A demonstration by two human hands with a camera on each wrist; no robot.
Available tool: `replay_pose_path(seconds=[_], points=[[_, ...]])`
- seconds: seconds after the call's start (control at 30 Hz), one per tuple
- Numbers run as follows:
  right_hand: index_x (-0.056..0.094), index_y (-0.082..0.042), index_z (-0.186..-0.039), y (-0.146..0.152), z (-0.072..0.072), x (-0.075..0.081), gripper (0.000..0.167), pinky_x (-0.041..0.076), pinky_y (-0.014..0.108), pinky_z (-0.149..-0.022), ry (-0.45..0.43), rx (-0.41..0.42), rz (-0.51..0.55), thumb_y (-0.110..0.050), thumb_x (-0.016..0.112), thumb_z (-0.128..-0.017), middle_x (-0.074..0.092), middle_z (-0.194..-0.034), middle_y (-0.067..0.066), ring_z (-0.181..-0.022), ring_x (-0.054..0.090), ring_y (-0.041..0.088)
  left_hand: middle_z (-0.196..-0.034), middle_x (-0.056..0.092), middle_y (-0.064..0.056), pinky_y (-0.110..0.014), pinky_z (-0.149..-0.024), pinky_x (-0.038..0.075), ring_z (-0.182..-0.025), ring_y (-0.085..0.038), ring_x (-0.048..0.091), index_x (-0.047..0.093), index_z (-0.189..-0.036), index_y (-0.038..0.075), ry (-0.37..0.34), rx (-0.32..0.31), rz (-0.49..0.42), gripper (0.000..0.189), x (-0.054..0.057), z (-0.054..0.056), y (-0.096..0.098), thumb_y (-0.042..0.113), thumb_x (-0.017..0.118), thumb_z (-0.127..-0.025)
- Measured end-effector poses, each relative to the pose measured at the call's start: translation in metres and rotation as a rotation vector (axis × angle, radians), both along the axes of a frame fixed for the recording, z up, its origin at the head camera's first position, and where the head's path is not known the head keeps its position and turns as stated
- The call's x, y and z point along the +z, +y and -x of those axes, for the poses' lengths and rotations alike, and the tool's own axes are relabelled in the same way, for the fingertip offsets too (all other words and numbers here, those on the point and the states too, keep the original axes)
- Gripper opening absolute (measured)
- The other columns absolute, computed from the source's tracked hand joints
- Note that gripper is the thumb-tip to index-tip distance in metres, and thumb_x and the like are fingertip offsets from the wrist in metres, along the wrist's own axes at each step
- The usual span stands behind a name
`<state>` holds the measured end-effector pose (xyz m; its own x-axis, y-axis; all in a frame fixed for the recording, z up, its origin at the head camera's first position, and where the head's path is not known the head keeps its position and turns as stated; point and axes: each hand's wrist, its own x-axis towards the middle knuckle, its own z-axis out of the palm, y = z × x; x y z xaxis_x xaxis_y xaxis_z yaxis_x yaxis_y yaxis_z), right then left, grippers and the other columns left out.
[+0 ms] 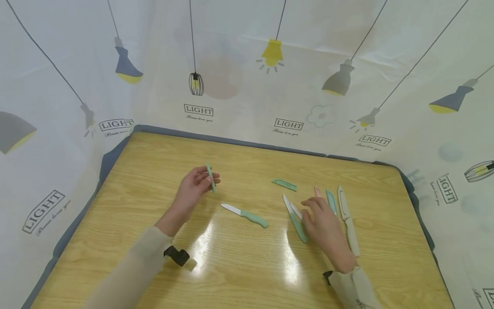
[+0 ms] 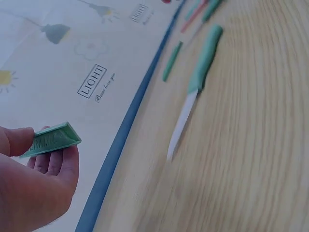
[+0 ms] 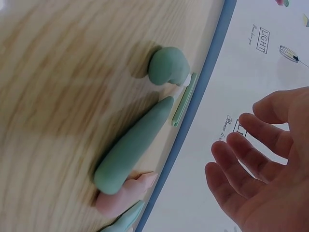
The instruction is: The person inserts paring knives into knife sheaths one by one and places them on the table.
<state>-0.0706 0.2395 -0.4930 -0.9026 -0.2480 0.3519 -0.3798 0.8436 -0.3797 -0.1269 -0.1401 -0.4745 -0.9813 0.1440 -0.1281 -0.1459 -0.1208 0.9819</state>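
My left hand (image 1: 189, 189) pinches a green blade cover (image 1: 211, 179) between thumb and fingers, above the table; raised lettering on it shows in the left wrist view. To its right lies a knife (image 1: 252, 218) with a green handle and bare white blade. My right hand (image 1: 325, 224), fingers loosely bent and holding nothing, hovers over the knives at the right. Beside it lies a second green-handled knife (image 1: 298, 227), blade bare. Another blade (image 1: 295, 210) runs partly under the hand. The right wrist view shows a pink handle (image 3: 116, 199) beside the green handle (image 3: 135, 145).
Another green blade cover (image 1: 284, 185) lies farther back on the wooden table (image 1: 154, 266). Right of the right hand are a pink piece (image 1: 317, 192), a light-blue piece (image 1: 331, 201) and a cream knife (image 1: 351, 234) with its blade covered. A printed curtain (image 1: 239, 111) surrounds the table.
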Motion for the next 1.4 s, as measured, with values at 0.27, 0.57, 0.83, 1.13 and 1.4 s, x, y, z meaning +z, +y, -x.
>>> replay_pose_path(seconds=[0.27,0.57,0.83,1.13,1.4], points=[[0.070,0.004,-0.112,-0.007,0.002,0.001,0.019,0.061,0.047,-0.074,0.002,0.023,0.004,-0.003,0.071,-0.094,0.065,-0.115,0.019,-0.097,0.065,0.035,-0.137,0.053,-0.023,-0.033,-0.105,0.054,-0.128,-0.033,0.060,0.036,-0.152,-0.007,-0.150,0.101,-0.242,0.049,0.001,-0.007,0.003,0.008,0.053,-0.109],[0.071,0.003,-0.110,-0.023,0.004,-0.001,0.022,0.060,0.039,-0.060,0.072,0.063,-0.027,-0.003,0.077,-0.090,0.067,-0.112,0.020,-0.089,0.068,0.034,-0.149,0.050,-0.028,-0.033,-0.104,0.056,-0.116,-0.019,0.069,0.040,-0.143,-0.005,-0.185,0.171,-0.292,0.037,-0.005,-0.015,0.006,0.008,0.051,-0.109],[0.066,0.003,-0.125,-0.051,0.007,0.004,0.034,0.062,0.049,-0.082,-0.106,0.060,-0.019,-0.013,0.073,-0.096,0.064,-0.126,0.023,-0.103,0.068,0.038,-0.149,0.052,-0.024,-0.033,-0.103,0.056,-0.117,-0.019,0.069,0.034,-0.147,-0.008,-0.199,0.209,-0.318,0.045,-0.009,-0.023,0.009,0.008,0.053,-0.109],[0.054,0.003,-0.143,-0.080,0.012,-0.001,0.059,0.054,0.057,-0.102,-0.231,0.134,-0.067,-0.030,0.074,-0.098,0.057,-0.141,0.024,-0.127,0.057,0.041,-0.150,0.050,-0.027,-0.033,-0.105,0.054,-0.115,-0.019,0.070,0.036,-0.143,-0.007,-0.226,0.239,-0.363,0.041,-0.014,-0.027,0.011,0.005,0.053,-0.108],[0.037,-0.002,-0.157,-0.101,0.018,-0.008,0.078,0.030,0.065,-0.121,-0.422,0.170,-0.131,-0.045,0.069,-0.100,0.032,-0.163,0.025,-0.151,0.026,0.048,-0.147,0.053,-0.027,-0.033,-0.103,0.056,-0.110,-0.019,0.072,0.038,-0.141,-0.007,-0.233,0.259,-0.376,0.038,-0.016,-0.029,0.012,0.004,0.053,-0.108]])
